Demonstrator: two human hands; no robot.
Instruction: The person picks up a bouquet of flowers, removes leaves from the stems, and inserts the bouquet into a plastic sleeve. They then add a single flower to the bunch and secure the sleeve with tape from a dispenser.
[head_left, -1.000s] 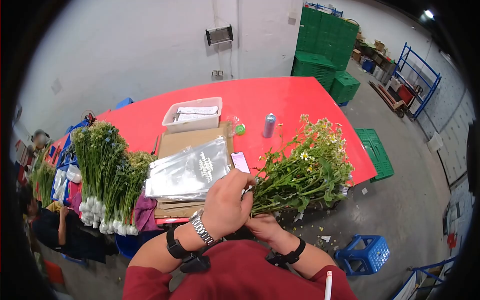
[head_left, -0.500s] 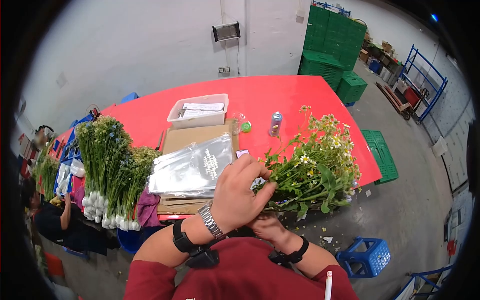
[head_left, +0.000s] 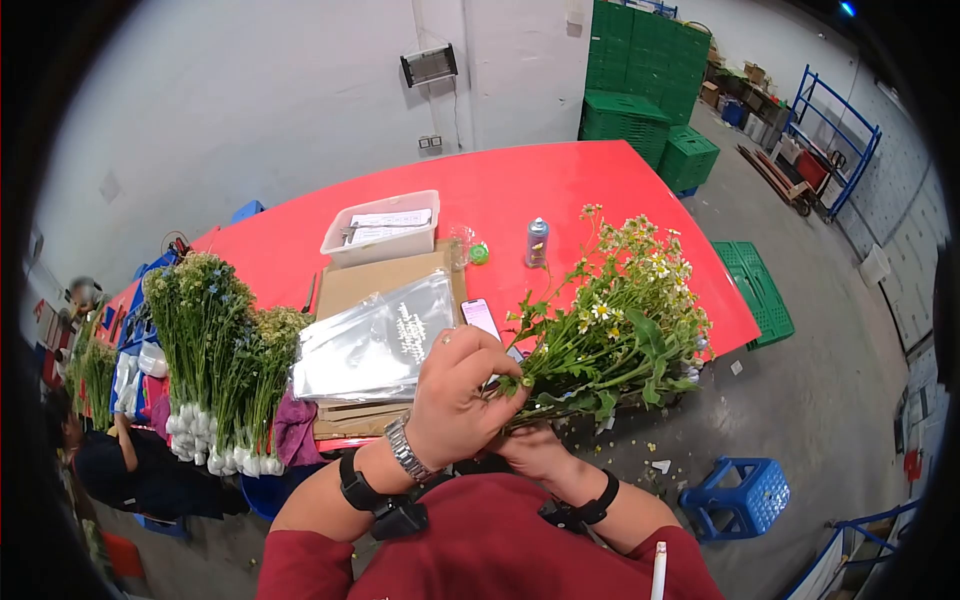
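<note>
A bunch of small white daisy-like flowers [head_left: 640, 300] with green leaves lies across the front right of the red table, blooms pointing away to the right. My right hand [head_left: 540, 452] is closed round its stems at the lower left end, with the fingers partly hidden. Just above it, my left hand [head_left: 462, 385], with a metal watch on the wrist, pinches a leafy green sprig [head_left: 508, 384] at the bunch's left edge. Behind the left hand lies a phone [head_left: 480, 315] with its screen lit. Clear plastic sleeves [head_left: 370, 345] rest on cardboard to the left.
Tied flower bundles [head_left: 205, 330] with white-wrapped stem ends stand at left, near a seated person [head_left: 150, 465]. A white bin [head_left: 385, 228] with papers, a green-capped clear container [head_left: 478, 253] and a spray can [head_left: 537, 243] are on the table [head_left: 540, 170]. A blue stool [head_left: 735, 497] stands at right.
My left hand has moved down and slightly left, pinching the sprig and uncovering more of the phone. My right hand stays on the stems. The view has shifted slightly.
</note>
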